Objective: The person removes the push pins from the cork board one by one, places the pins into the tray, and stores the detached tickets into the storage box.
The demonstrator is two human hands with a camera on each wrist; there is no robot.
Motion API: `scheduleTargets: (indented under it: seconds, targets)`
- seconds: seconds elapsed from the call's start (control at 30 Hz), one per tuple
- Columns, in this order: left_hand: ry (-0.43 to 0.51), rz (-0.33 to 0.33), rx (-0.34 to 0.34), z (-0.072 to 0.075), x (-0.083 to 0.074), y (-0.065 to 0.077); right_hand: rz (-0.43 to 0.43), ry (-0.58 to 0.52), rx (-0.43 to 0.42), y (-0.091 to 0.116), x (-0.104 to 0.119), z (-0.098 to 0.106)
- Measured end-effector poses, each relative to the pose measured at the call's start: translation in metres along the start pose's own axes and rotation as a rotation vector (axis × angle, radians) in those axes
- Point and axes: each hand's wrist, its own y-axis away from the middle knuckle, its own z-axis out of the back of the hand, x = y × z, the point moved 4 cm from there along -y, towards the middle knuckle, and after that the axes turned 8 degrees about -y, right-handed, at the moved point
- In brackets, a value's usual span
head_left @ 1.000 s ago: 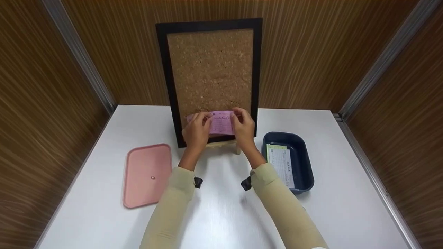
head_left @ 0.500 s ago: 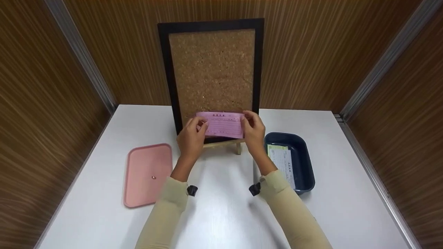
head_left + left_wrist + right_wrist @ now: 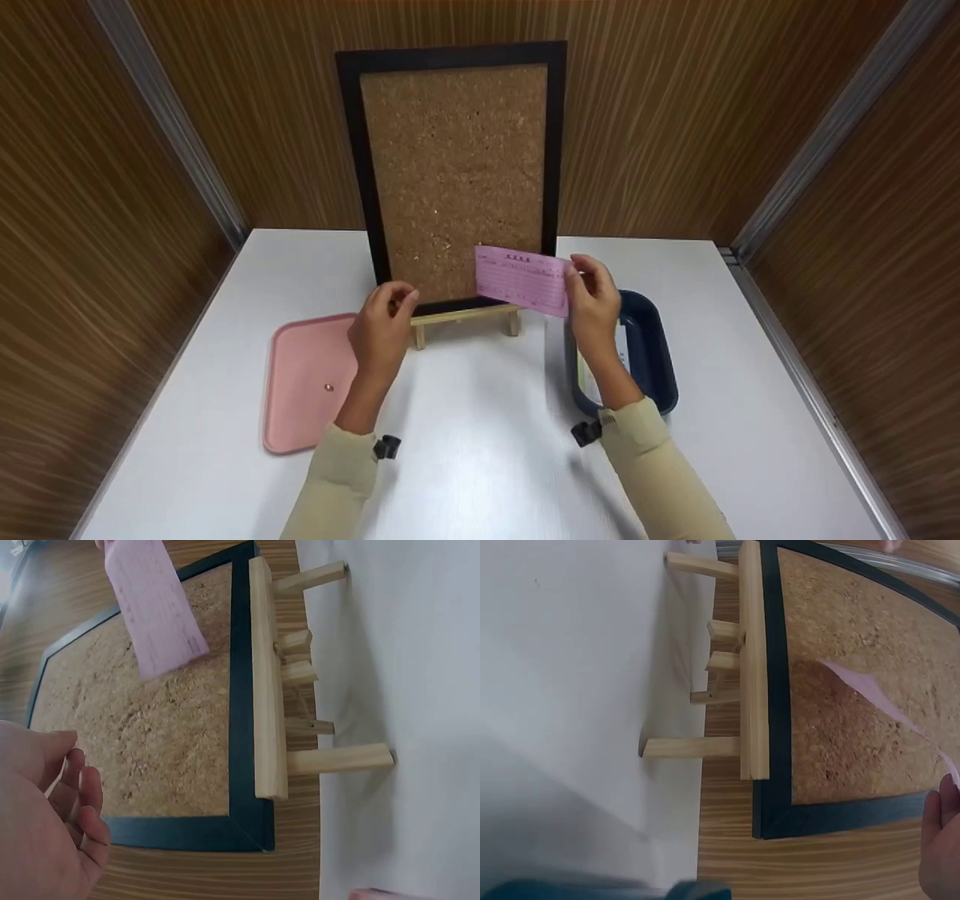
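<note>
My right hand [image 3: 596,304] pinches the right end of a pink printed slip of paper [image 3: 521,281]. The slip tilts in front of the board's lower right corner, its other end free. In the left wrist view the slip [image 3: 154,611] hangs across the cork; in the right wrist view it [image 3: 877,697] shows nearly edge-on. At the board's lower left is my left hand [image 3: 382,330], away from the paper, thumb and fingers loosely curled. Nothing shows between its fingertips. Behind both hands stands the black-framed cork board [image 3: 457,157] on a small wooden easel [image 3: 465,315].
A pink tray [image 3: 289,375] with one small shiny piece [image 3: 328,388] lies at left, partly behind the left hand. On the right, a dark blue bin [image 3: 660,360] holds papers [image 3: 589,379], partly hidden by the right arm. Wood-grain walls enclose the white table [image 3: 480,450].
The left hand has let go of the pink slip and moved left and down. The right hand has carried the slip right, away from the board's lower middle.
</note>
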Motion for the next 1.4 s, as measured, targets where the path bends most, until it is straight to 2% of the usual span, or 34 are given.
scheduleTargets:
  seconds: [0.13,0.4,0.6,0.73,0.9,1.1,1.4]
  targets:
    - [0.000,0.024,0.005,0.007,0.010,0.008,-0.016,0.000,-0.044,0.005,0.007,0.018]
    - [-0.028,0.128,0.011,0.027,0.040,0.029,-0.052,0.018,-0.159,0.025,0.037,0.056]
    - [-0.060,0.219,0.024,0.043,0.071,0.041,-0.048,0.064,-0.244,0.030,0.020,0.095]
    - [-0.095,0.255,0.038,0.052,0.086,0.050,-0.067,0.087,-0.272,0.038,0.010,0.112]
    - [-0.134,0.314,0.074,0.058,0.099,0.057,-0.093,0.068,-0.311,0.048,0.006,0.123]
    - [-0.169,0.385,0.158,0.064,0.114,0.066,-0.122,0.099,-0.329,0.058,0.008,0.124]
    - [-0.178,0.418,0.298,0.061,0.135,0.072,-0.147,0.152,-0.411,0.066,-0.014,0.138]
